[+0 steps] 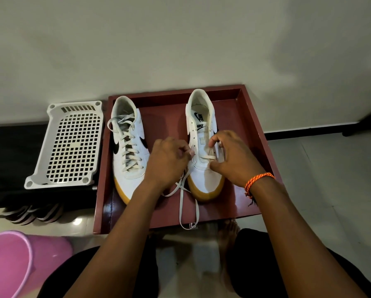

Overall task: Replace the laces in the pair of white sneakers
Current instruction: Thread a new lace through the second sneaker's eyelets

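1. Both sneakers stand side by side in a dark red tray (255,134) on the floor, toes toward the person. That keeps the eyelets facing up and within easy reach.
2. The left sneaker (128,147) is laced all the way up, with its loose ends lying over the opening. It sits apart from both hands.
3. The right sneaker (203,147) is the one being worked on. It has a lace only across the lowest eyelets near the toe; the upper eyelets are empty and the tongue label shows.
4. The left hand (169,162) is curled at the shoe's left edge and pinches the lace (181,186) by an eyelet, likely to pull it taut.
5. The right hand (231,155) is on the shoe's right side, thumb on the toe and fingers curled at the eyelet row. It steadies the shoe; whether it also pinches the lace I cannot tell.
6. The lace's free ends trail down between the shoes and hang over the tray's near edge.
7. The shoes are white with black side marks and yellowish soles; the laces are off-white and flat.
8. A white plastic basket (70,145) lies left of the tray, a pink tub (10,263) nearer the person.
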The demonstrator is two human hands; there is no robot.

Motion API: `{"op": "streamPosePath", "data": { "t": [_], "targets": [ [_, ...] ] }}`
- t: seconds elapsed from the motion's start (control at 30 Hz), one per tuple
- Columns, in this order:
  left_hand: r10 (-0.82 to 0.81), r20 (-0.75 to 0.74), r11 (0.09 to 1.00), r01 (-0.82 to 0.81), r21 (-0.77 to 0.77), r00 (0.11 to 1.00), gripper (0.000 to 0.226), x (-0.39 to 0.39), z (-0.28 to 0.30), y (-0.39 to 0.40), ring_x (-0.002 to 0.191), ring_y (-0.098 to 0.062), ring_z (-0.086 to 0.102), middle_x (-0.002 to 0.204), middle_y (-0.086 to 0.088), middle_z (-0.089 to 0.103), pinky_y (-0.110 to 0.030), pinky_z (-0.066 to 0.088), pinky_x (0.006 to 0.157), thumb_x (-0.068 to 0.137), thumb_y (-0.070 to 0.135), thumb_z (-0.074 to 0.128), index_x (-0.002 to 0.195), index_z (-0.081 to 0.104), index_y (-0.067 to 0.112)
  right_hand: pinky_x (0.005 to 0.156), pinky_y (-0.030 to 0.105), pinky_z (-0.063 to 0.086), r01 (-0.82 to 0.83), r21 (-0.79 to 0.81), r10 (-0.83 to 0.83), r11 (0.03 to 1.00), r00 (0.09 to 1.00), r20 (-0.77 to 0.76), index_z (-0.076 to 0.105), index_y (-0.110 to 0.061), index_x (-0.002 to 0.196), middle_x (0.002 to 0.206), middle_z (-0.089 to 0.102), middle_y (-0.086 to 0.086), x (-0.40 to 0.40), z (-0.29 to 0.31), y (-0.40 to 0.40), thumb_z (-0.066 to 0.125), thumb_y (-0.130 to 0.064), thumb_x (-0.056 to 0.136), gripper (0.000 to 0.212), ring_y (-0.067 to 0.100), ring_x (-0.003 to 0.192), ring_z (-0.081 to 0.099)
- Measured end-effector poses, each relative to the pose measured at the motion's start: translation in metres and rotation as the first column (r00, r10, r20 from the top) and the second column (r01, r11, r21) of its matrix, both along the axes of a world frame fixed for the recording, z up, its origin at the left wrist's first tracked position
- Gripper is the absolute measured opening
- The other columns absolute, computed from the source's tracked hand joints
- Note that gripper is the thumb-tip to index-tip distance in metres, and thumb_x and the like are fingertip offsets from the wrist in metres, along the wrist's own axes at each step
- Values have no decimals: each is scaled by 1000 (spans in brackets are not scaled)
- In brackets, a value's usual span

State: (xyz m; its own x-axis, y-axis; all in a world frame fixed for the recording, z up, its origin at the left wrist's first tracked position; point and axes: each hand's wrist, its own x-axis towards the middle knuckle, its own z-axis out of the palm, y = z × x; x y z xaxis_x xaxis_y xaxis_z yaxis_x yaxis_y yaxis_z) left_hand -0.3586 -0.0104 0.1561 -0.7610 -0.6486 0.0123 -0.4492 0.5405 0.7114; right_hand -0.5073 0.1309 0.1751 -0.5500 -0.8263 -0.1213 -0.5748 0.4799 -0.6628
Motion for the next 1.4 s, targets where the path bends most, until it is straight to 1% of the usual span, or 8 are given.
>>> {"op": "streamPosePath", "data": {
  "t": [0.17,0.4,0.7,0.8,0.97,1.2,1.3,1.4],
  "targets": [
    [183,-86,880,-124,458,979,36,1,21,2,62,-18,52,62,8,61,-32,43,66,107,22,63,72,70,14,64,30,51,-62,-42,53,997,978,-200,59,-32,103,101,45,-10,14,4,-5,82,-17,82,34,16,85,56],
    [336,-244,683,-57,729,909,31,2,33,1,74,-26,55,91,-19,65,-29,49,69,106,19,63,80,67,3,72,36,52,-210,68,220,975,948,-230,70,-31,125,91,56,-9,35,-8,-12,64,-24,95,31,21,91,62],
    [309,-150,950,-312,2,939,23,4,10,0,116,-24,57,117,7,64,-48,48,103,94,35,56,113,67,28,68,32,32,-227,-65,189,972,914,-360,63,-15,105,94,60,3,53,-4,-13,61,-17,96,10,31,87,60],
    [184,-302,977,-139,164,935,22,0,18,6,116,-25,63,114,6,71,-45,52,102,104,16,53,112,73,20,63,36,45,-179,-208,91,962,923,-373,69,-14,103,94,60,-1,49,-6,-18,60,-18,99,10,25,86,61],
    [136,-428,813,146,563,894,32,-2,36,11,85,-32,72,94,-25,72,-34,59,84,114,9,41,125,70,0,74,16,48,91,-565,-208,820,967,-145,77,-12,107,99,69,-3,29,7,-18,66,-11,101,12,7,87,64],
    [483,-460,644,53,763,745,31,7,43,-3,76,-30,62,71,-5,55,-33,53,70,112,26,49,116,72,7,66,31,53,605,-631,-403,485,795,453,81,-11,100,82,75,-2,-2,4,-10,72,-20,99,13,14,69,64],
    [622,-358,657,-216,722,696,38,11,40,-13,57,-31,40,61,-12,41,-27,40,50,109,39,53,96,77,13,55,24,46,687,-600,-386,411,727,568,80,-4,100,73,70,0,-6,7,-8,72,-13,99,12,16,57,51],
    [617,-232,776,-531,339,752,40,13,33,-12,56,-30,51,57,0,55,-42,52,57,101,46,55,80,78,22,56,23,47,693,-568,-299,443,712,635,80,-4,98,71,68,2,-4,11,-9,71,-11,99,11,17,58,51]
  ]
}}
